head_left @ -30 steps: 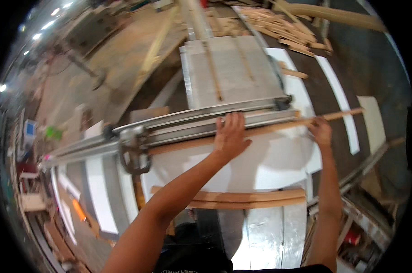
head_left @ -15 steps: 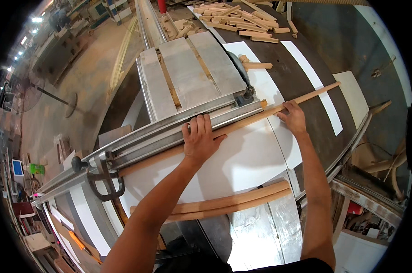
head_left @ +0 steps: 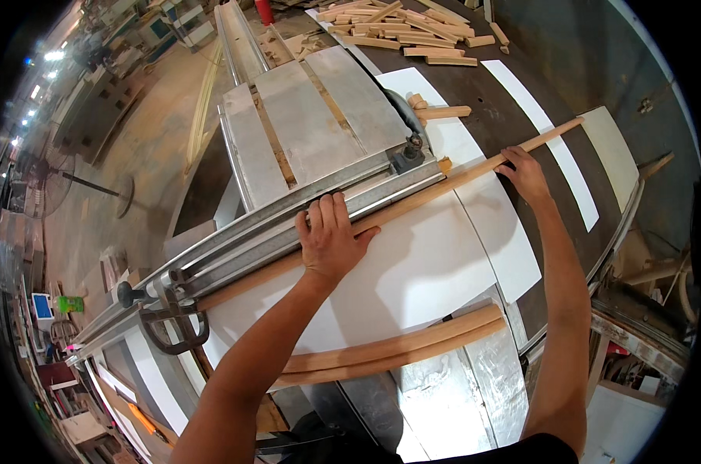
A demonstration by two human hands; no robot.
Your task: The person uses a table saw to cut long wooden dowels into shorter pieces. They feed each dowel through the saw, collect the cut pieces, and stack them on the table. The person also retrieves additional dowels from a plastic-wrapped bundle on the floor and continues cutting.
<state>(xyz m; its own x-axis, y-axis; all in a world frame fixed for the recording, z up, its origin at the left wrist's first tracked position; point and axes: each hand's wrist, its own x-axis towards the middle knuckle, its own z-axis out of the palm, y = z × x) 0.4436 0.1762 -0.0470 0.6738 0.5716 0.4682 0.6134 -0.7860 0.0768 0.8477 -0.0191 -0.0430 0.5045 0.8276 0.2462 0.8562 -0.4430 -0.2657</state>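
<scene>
A long wooden strip (head_left: 416, 204) lies slantwise along the near side of a metal fence (head_left: 246, 254) on the saw table. My left hand (head_left: 331, 246) is closed about the strip and the fence edge, its fingers hooked over the fence and its thumb pressing the wood. Farther right, beyond the fence's end, my right hand (head_left: 527, 179) pinches the strip between thumb and fingers. A small stop block (head_left: 407, 157) sits on the fence between my hands. White sheets (head_left: 397, 267) lie beneath the strip. A dark clamp (head_left: 172, 321) is fixed at the fence's left end.
Two curved wooden pieces (head_left: 397, 348) lie near my body. Several short cut sticks (head_left: 412, 27) are heaped at the far side. A dark curved saw part (head_left: 401, 108) stands beside the sliding metal table (head_left: 288, 116). An orange knife (head_left: 143, 420) lies lower left; a fan (head_left: 49, 185) stands beyond.
My right hand has slid a little to the right along the strip. My left hand keeps its place on the fence and strip. The whole view has shifted slightly.
</scene>
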